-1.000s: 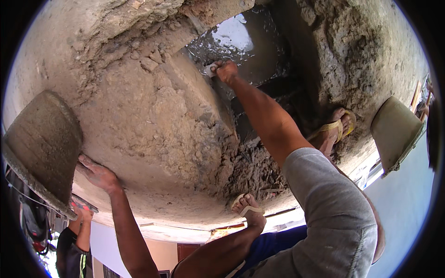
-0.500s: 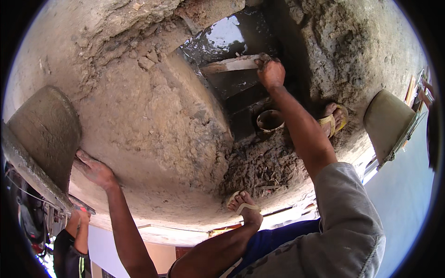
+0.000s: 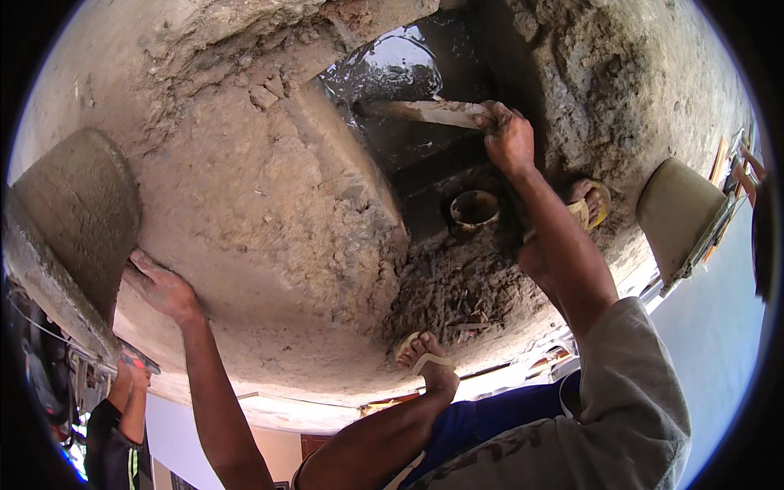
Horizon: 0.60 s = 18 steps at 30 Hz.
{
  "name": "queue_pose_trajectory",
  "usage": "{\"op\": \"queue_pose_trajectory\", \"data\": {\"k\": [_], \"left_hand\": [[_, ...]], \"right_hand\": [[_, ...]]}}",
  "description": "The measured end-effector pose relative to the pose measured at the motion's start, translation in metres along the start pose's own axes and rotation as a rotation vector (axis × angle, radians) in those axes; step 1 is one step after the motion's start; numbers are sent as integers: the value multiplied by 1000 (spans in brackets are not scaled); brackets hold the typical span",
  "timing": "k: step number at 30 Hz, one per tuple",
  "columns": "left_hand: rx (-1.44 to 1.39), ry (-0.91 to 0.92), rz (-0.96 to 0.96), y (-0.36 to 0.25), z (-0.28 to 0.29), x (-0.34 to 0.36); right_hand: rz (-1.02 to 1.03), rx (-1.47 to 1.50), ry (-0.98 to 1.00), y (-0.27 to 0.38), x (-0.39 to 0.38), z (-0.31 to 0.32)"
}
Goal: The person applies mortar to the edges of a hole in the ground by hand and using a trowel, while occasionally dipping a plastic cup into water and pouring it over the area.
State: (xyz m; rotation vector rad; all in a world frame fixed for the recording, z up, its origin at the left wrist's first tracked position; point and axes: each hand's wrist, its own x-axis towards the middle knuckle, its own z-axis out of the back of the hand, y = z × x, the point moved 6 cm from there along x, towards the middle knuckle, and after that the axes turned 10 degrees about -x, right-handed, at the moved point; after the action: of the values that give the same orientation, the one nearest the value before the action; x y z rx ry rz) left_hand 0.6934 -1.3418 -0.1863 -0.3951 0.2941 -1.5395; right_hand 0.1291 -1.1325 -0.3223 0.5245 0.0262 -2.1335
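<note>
Brown ground (image 3: 269,188) surrounds a dark, wet pit (image 3: 516,61); a grey tub (image 3: 90,184) sits at left. Inside the pit, a long, narrow strip (image 3: 429,112) spans crosswise, pale at right, dark and soiled at left. The right hand (image 3: 509,140) grasps its pale end; the left hand (image 3: 170,294), holding nothing, rests by the tub.

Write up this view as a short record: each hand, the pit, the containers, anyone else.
Left hand: open, on the ground beside the left bucket; contact with it unclear
Right hand: closed on one end of a pale flat strip
Strip: across the pit, far end darkened
Pit: dark, wet, shiny in places
Pipe mouth: round, nearer the person than the strip
Right bucket: grey
Other person: hand at lower left
</note>
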Motion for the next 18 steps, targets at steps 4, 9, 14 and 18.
{"op": "queue_pose_trajectory", "data": {"k": [4,9,14,18], "left_hand": [[-155,52,121,13,3,-3],[101,-69,-42,-36,6,-2],[72,-142,53,-36,9,-2],[-42,7,246,-35,2,-6]], "right_hand": [[165,-17,-16,39,-7,34],[488,-175,-87,90,-5,91],[558,-263,16,112,-5,123],[558,-442,96,133,-16,169]]}}
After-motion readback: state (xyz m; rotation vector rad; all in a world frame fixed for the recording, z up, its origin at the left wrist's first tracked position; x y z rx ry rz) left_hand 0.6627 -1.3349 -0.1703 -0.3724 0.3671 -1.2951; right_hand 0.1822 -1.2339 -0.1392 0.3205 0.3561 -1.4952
